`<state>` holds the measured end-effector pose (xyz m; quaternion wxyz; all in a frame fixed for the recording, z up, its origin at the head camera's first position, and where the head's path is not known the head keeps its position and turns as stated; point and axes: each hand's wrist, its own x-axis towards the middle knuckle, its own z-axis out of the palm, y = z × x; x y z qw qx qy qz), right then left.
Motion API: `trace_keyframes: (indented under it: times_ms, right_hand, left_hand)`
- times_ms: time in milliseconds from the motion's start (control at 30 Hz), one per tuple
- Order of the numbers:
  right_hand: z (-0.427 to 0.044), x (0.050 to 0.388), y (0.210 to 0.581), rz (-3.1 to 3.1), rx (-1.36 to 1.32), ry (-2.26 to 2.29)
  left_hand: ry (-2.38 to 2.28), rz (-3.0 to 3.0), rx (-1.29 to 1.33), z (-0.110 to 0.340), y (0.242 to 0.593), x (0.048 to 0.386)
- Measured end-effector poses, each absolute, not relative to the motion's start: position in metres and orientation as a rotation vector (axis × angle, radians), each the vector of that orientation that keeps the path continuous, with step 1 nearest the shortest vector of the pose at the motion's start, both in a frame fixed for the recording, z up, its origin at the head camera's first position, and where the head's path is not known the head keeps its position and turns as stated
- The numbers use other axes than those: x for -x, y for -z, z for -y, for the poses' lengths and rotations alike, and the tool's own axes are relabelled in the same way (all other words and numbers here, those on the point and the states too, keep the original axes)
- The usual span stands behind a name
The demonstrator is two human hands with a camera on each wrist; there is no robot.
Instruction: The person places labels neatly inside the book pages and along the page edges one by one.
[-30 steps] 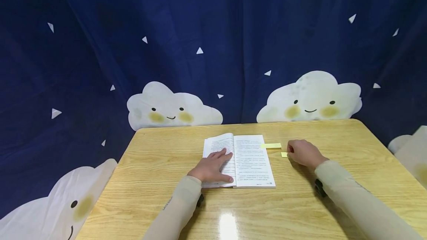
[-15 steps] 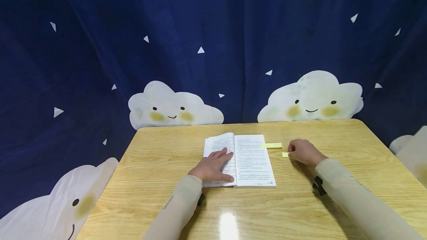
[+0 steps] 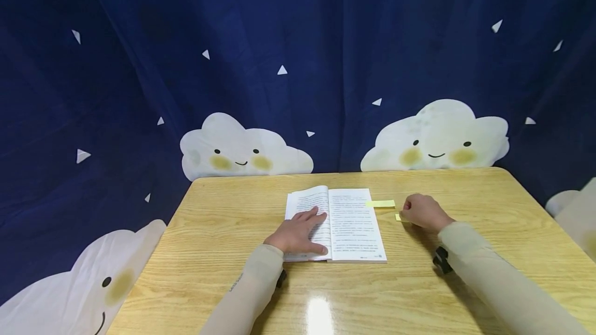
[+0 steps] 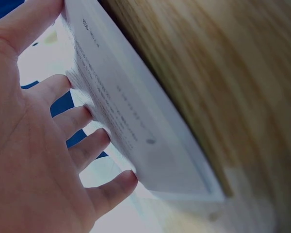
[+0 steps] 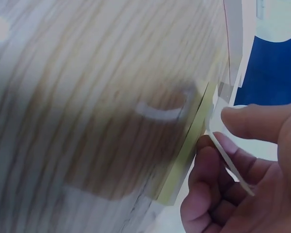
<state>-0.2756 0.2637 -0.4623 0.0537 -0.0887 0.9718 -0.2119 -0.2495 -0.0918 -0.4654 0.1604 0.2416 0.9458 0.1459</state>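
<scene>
An open book [image 3: 356, 231] lies on the table, with a yellow strip [image 3: 384, 203] jutting from its right page. My left hand [image 3: 298, 234] rests on the left page with fingers spread; in the left wrist view, the fingertips of that hand [image 4: 43, 131] touch the page [image 4: 111, 102]. To the right of the book, my right hand [image 3: 425, 212] is low over the table at a small yellow pad [image 3: 398, 217]. In the right wrist view, the right hand [image 5: 247, 160] holds a thin pale strip [image 5: 228, 162] between thumb and curled fingers, beside the yellow pad [image 5: 184, 155].
The wooden table [image 3: 223, 221] extends around the book. Behind it hangs a dark blue curtain [image 3: 251, 25] with white triangles and smiling clouds. Light glares off the table near its front.
The head view has shifted slightly. My left hand stays on the page, and my right hand has barely moved at the yellow pad.
</scene>
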Motion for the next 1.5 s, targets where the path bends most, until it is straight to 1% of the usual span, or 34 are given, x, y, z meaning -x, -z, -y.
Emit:
trace_keyframes:
  times_ms: [333, 867, 1200, 1500]
  right_hand:
    - [-0.263, 0.279, 0.461, -2.941, 0.258, 0.635]
    - [-0.264, 0.280, 0.453, -2.864, 0.167, 0.690]
    - [-0.266, 0.280, 0.451, -2.857, 0.217, 0.711]
    - [-0.269, 0.284, 0.453, -2.816, 0.199, 0.736]
  left_hand:
    - [-0.418, -2.704, -0.695, 0.092, 0.465, 0.250]
    - [-0.407, -2.706, -0.697, 0.092, 0.466, 0.250]
    - [-0.413, -2.699, -0.684, 0.092, 0.466, 0.249]
    - [-0.424, -2.696, -0.695, 0.092, 0.465, 0.249]
